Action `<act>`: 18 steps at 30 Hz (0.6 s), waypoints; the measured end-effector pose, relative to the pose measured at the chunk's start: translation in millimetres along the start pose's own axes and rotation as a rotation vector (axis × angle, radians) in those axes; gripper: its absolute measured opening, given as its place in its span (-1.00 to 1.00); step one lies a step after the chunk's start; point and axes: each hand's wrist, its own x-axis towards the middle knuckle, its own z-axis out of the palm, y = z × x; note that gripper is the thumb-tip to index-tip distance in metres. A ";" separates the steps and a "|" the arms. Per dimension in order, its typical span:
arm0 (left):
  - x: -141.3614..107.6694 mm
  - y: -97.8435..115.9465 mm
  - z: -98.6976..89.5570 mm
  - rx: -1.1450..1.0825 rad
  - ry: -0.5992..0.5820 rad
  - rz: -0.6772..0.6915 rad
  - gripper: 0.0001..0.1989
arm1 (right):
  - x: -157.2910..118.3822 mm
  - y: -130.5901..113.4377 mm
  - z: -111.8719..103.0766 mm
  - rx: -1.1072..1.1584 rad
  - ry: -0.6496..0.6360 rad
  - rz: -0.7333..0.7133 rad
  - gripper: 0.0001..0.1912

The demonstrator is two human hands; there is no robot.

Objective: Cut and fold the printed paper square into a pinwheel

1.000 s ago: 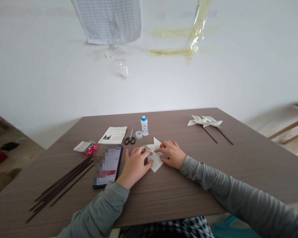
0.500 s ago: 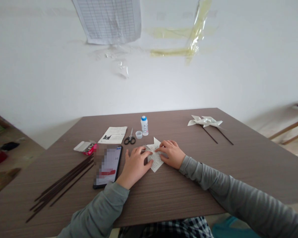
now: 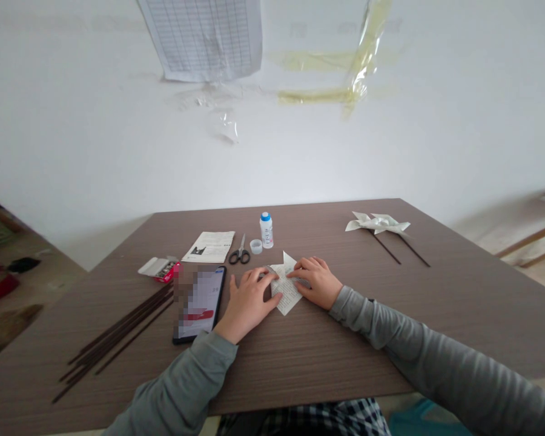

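A folded piece of printed paper (image 3: 286,297) lies on the table with one pointed flap standing out at its far side. My left hand (image 3: 249,297) bends over its left side, index fingertip on the paper and thumb at its lower left edge. From the right, my right hand (image 3: 317,281) presses its curled fingers onto the paper, covering part of it. Both hands hold the sheet between them. Just beyond my hands stand a white bottle with a blue cap (image 3: 266,230) and a small clear cup (image 3: 256,246), beside black-handled scissors (image 3: 240,254).
Left of my hands lie a phone (image 3: 204,306), dark thin sticks (image 3: 113,333), an opened red-and-white box (image 3: 161,269) and a printed paper stack (image 3: 209,247). Two paper pinwheels (image 3: 378,223) on dark sticks rest at the table's (image 3: 458,303) far right. A wall (image 3: 300,163) rises behind.
My hands keep almost the same hold on the paper, with only slight finger movement. The whole view has shifted a little; the objects on the table stay in place.
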 end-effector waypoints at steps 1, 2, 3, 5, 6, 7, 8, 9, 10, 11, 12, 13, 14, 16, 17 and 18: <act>0.2 -0.7 0.4 -0.003 0.007 0.002 -0.59 | -0.3 0.6 0.2 -0.002 0.007 -0.006 -0.64; 0.4 -1.2 0.5 -0.007 0.011 0.003 -0.59 | -0.6 1.3 0.3 -0.005 0.014 -0.013 -0.64; 0.5 -1.4 0.4 -0.011 0.013 0.002 -0.59 | -0.8 2.2 0.5 -0.008 0.023 -0.020 -0.65; 0.7 -0.8 -0.4 -0.020 0.009 -0.002 -0.59 | -1.0 4.2 1.0 -0.013 0.040 -0.034 -0.67; 0.7 -0.2 -1.0 -0.023 0.005 -0.006 -0.59 | -0.9 5.2 1.5 -0.012 0.048 -0.039 -0.69; 0.7 0.6 -1.7 -0.024 0.002 -0.008 -0.59 | -0.7 6.3 2.1 -0.010 0.055 -0.043 -0.70; 0.6 1.3 -2.3 -0.023 0.000 -0.009 -0.59 | -0.2 7.5 2.9 -0.005 0.064 -0.046 -0.72; 0.4 2.0 -3.0 -0.021 0.001 -0.008 -0.60 | 0.4 8.9 3.7 0.004 0.073 -0.049 -0.73; 0.2 2.4 -3.6 -0.016 0.004 -0.007 -0.60 | 1.2 10.5 4.4 0.015 0.083 -0.051 -0.74; -0.1 2.7 -4.3 -0.011 0.007 -0.005 -0.61 | 2.2 12.5 5.0 0.028 0.095 -0.053 -0.74; -0.5 2.7 -5.0 -0.006 0.010 -0.001 -0.61 | 3.3 14.7 5.2 0.042 0.108 -0.053 -0.73; -0.9 2.5 -5.9 -0.001 0.009 0.004 -0.60 | 4.8 17.3 5.1 0.053 0.122 -0.054 -0.72; -1.5 2.1 -6.8 0.001 0.003 0.009 -0.59 | 6.5 20.2 4.4 0.060 0.134 -0.056 -0.70; -2.7 0.8 -8.7 0.000 -0.022 0.023 -0.57 | 11.4 26.2 1.5 0.058 0.155 -0.067 -0.66; -3.3 -0.1 -9.6 -0.003 -0.035 0.029 -0.56 | 14.8 29.0 -0.8 0.051 0.163 -0.074 -0.64; -3.8 -1.2 -10.3 -0.006 -0.044 0.033 -0.55 | 19.1 31.4 -3.4 0.044 0.173 -0.080 -0.62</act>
